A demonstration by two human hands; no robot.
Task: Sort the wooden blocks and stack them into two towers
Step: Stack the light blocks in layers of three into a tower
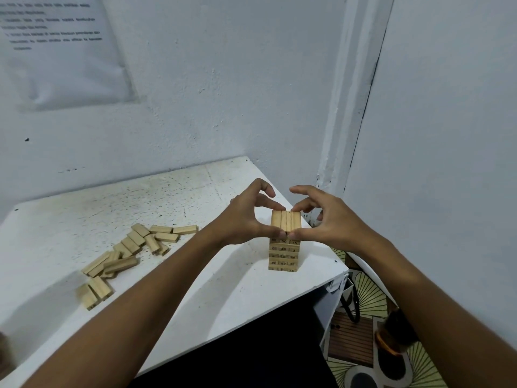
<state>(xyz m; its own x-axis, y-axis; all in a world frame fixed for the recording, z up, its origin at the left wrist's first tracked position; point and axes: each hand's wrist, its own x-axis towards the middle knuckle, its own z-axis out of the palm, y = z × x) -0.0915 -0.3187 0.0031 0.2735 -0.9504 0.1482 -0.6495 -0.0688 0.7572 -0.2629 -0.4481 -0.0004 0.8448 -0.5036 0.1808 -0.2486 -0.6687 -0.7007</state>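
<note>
Head view gives us a white table [70,242] set in a corner of pale walls, with one tower [284,242] of wooden blocks standing near its right edge. On the tower's near face we see dark printed numbers on the block ends, but they are too small and blurred for us to read with confidence. A sheet of paper [58,51] taped to the left wall carries several lines of printed text, likewise too blurred to make out. Both forearms reach in from the bottom of the frame and meet at the tower's top layer, three blocks laid side by side. Our left hand [246,217] curls around the layer's left side, thumb on the near edge and forefinger at the far edge; our right hand [327,219] mirrors it, so the top layer is pinched between both hands, thumbs nearly touching. Loose blocks [126,253] lie scattered well to the left on the table.
</note>
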